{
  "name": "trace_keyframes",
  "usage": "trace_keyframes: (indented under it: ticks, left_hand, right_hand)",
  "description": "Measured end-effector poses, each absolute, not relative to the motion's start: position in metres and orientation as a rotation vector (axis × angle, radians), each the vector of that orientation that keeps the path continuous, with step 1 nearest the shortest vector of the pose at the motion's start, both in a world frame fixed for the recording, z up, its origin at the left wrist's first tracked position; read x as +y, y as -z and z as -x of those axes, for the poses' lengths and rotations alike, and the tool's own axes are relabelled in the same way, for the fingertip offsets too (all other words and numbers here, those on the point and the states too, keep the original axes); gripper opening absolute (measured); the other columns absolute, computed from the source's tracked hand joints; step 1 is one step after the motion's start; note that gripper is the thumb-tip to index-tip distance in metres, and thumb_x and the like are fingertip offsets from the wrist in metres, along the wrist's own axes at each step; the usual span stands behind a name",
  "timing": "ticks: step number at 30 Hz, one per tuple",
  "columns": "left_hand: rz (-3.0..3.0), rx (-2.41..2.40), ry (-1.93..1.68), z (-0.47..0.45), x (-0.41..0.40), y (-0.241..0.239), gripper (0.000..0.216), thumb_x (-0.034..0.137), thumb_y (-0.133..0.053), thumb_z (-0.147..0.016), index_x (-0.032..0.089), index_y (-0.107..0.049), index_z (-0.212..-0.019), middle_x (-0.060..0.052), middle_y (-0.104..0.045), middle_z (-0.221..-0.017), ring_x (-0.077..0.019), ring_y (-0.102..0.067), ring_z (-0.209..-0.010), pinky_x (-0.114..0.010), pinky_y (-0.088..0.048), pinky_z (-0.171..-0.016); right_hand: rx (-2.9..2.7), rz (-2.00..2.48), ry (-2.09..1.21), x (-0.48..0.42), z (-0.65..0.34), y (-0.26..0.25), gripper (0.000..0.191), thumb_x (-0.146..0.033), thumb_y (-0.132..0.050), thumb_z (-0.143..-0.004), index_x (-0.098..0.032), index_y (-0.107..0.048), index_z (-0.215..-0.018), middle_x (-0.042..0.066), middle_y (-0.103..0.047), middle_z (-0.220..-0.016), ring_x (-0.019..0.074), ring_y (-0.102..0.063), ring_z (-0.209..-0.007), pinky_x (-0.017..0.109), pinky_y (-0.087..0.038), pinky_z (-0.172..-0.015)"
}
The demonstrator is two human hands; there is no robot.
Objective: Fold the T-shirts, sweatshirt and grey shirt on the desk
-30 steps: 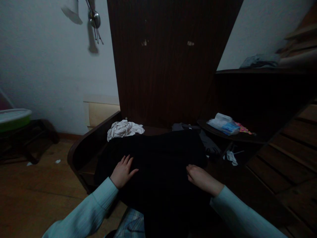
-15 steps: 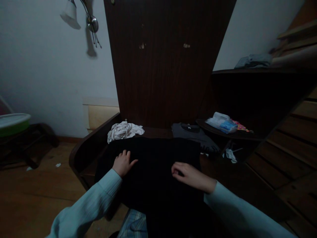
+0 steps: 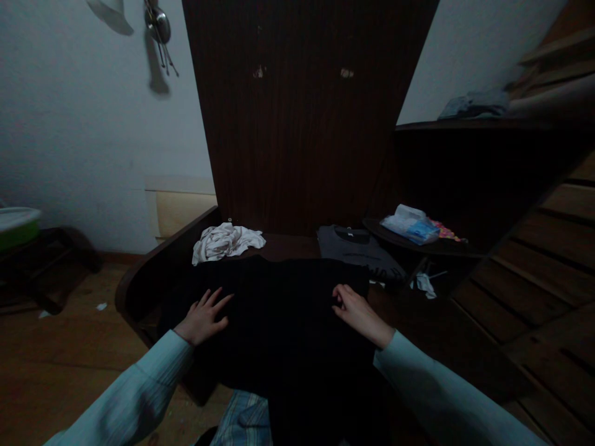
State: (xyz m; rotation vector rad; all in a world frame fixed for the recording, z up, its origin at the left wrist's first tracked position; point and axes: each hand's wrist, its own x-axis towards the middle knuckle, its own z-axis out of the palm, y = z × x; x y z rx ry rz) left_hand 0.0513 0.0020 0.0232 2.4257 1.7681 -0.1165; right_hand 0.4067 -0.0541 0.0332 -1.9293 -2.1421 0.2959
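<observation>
A black garment [image 3: 283, 310] lies spread over the dark wooden bench and hangs down its near side; its details are lost in the dark. On its left part my left hand [image 3: 202, 317] rests palm down, fingers spread. Over the garment's right part is my right hand [image 3: 357, 311], with fingers loosely curled and the thumb apart from them. No cloth shows bunched in either hand. Behind the garment sit a crumpled white cloth [image 3: 227, 241] on the left and a folded grey shirt [image 3: 356, 251] on the right.
The bench has a raised wooden arm [image 3: 162, 254] at the left and a tall dark panel [image 3: 302, 124] behind. To the right, a shelf [image 3: 446, 249] bears a plastic packet [image 3: 411, 224]. A green-sided basin [image 3: 18, 229] stands on a stool at far left.
My left hand has slid left across the garment, its fingers spreading wider. My right hand has moved slightly right and away from me, its fingers less tightly curled. The view has shifted a little.
</observation>
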Motion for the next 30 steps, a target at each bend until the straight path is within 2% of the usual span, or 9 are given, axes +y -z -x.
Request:
trace_keyframes:
  ticks: [3,7,10,13,16,19,23,26,30]
  left_hand:
    - [-2.446,1.682,0.263,-0.05,0.008,-0.036,0.055,0.032,-0.043,-0.076,0.021,-0.039,-0.13,-0.011,-0.032,-0.139,-0.0293,-0.028,-0.127,-0.042,-0.032,-0.097]
    - [-2.465,1.775,0.321,-0.076,0.021,-0.052,0.044,0.034,-0.039,-0.08,0.016,-0.05,-0.119,-0.015,-0.045,-0.129,-0.0277,-0.045,-0.115,-0.038,-0.039,-0.09]
    - [-2.493,1.83,0.157,-0.102,0.035,-0.054,0.052,0.044,-0.034,-0.083,0.017,-0.041,-0.126,-0.014,-0.039,-0.133,-0.0288,-0.04,-0.119,-0.04,-0.039,-0.089]
    - [-2.438,1.889,0.064,-0.118,0.048,-0.042,0.063,0.054,-0.03,-0.082,0.018,-0.029,-0.134,-0.016,-0.029,-0.139,-0.0341,-0.03,-0.124,-0.047,-0.034,-0.092]
    - [-2.435,1.906,0.0,-0.121,0.056,-0.023,0.066,0.059,-0.029,-0.08,0.021,-0.03,-0.134,-0.015,-0.027,-0.141,-0.0364,-0.024,-0.127,-0.05,-0.028,-0.094]
    - [-2.471,1.91,-0.083,-0.12,0.059,-0.007,0.065,0.06,-0.03,-0.08,0.023,-0.032,-0.133,-0.014,-0.028,-0.141,-0.0352,-0.023,-0.128,-0.05,-0.026,-0.096]
    - [-2.483,1.926,-0.144,-0.119,0.058,0.0,0.066,0.061,-0.031,-0.079,0.023,-0.033,-0.133,-0.014,-0.028,-0.141,-0.0349,-0.021,-0.128,-0.05,-0.024,-0.097]
    - [-2.478,1.923,-0.136,-0.121,0.057,-0.001,0.067,0.061,-0.031,-0.079,0.022,-0.032,-0.133,-0.014,-0.027,-0.141,-0.0359,-0.019,-0.129,-0.05,-0.022,-0.098]
    - [-2.453,1.924,-0.149,-0.124,0.055,-0.002,0.071,0.061,-0.032,-0.078,0.019,-0.027,-0.136,-0.015,-0.025,-0.141,-0.0357,-0.018,-0.129,-0.049,-0.021,-0.099]
  right_hand:
    - [-2.154,2.027,-0.234,-0.057,-0.407,-0.032,0.02,-0.027,-0.051,-0.075,-0.013,-0.049,-0.089,0.01,-0.053,-0.092,0.0185,-0.055,-0.078,0.028,-0.04,-0.069]
    - [-2.154,2.089,-0.226,-0.053,-0.398,-0.027,0.011,-0.017,-0.046,-0.074,-0.012,-0.051,-0.082,0.01,-0.056,-0.087,0.0171,-0.055,-0.075,0.025,-0.038,-0.068]
    - [-2.1,2.01,-0.403,-0.047,-0.401,-0.026,0.006,-0.012,-0.047,-0.069,-0.016,-0.048,-0.072,0.002,-0.055,-0.072,0.0128,-0.053,-0.066,0.022,-0.036,-0.062]
    - [-1.952,1.86,-0.557,-0.045,-0.422,-0.029,0.007,-0.013,-0.046,-0.065,-0.019,-0.042,-0.066,-0.004,-0.048,-0.06,0.011,-0.049,-0.059,0.02,-0.035,-0.055]
    - [-1.723,1.783,-0.514,-0.048,-0.467,-0.037,0.004,-0.02,-0.042,-0.066,-0.021,-0.039,-0.063,-0.005,-0.046,-0.056,0.0118,-0.047,-0.056,0.021,-0.036,-0.052]
    - [-1.488,1.906,-0.366,-0.057,-0.524,-0.046,0.006,-0.026,-0.041,-0.066,-0.022,-0.041,-0.061,-0.003,-0.049,-0.055,0.0148,-0.05,-0.057,0.024,-0.04,-0.055]
    - [-1.22,2.194,-0.013,-0.076,-0.566,-0.063,0.008,-0.027,-0.044,-0.065,-0.021,-0.047,-0.069,0.006,-0.057,-0.07,0.0218,-0.055,-0.069,0.032,-0.042,-0.065]
    - [-1.247,2.058,0.317,-0.082,-0.541,-0.078,0.021,-0.027,-0.041,-0.07,-0.018,-0.049,-0.087,0.012,-0.056,-0.088,0.0239,-0.055,-0.081,0.035,-0.041,-0.074]
    - [-1.578,1.792,0.292,-0.062,-0.462,-0.093,0.023,-0.023,-0.037,-0.077,-0.018,-0.051,-0.094,0.009,-0.058,-0.091,0.0202,-0.055,-0.083,0.031,-0.041,-0.075]
